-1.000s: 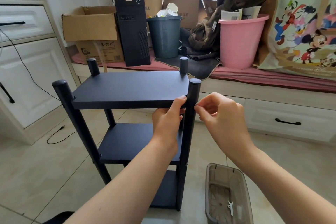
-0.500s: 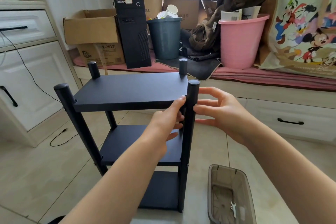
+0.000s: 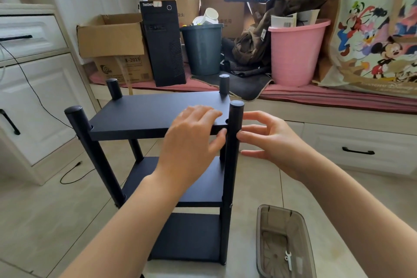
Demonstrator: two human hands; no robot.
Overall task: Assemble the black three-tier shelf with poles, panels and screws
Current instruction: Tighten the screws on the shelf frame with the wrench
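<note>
The black three-tier shelf stands upright on the tiled floor, with a top panel (image 3: 146, 115), a middle panel (image 3: 203, 185) and a bottom panel (image 3: 189, 237) between four poles. My left hand (image 3: 191, 140) holds the top panel's front right corner, fingers lying on top and thumb at the front edge beside the front right pole (image 3: 234, 119). My right hand (image 3: 270, 142) is just right of that pole with its fingers spread, and its thumb tip touches the pole at the height of the top panel. No screw shows in either hand.
A brown translucent tray (image 3: 261, 244) holding a small white wrench (image 3: 287, 258) sits on the floor at the front right. Behind the shelf, a bench carries cardboard boxes, a PC tower (image 3: 164, 47), a grey bin and a pink bucket (image 3: 295, 52). White cabinets and a cable are at left.
My left hand has slid from the panel's front edge up onto its top. My right hand has opened from a pinch at the pole to spread fingers.
</note>
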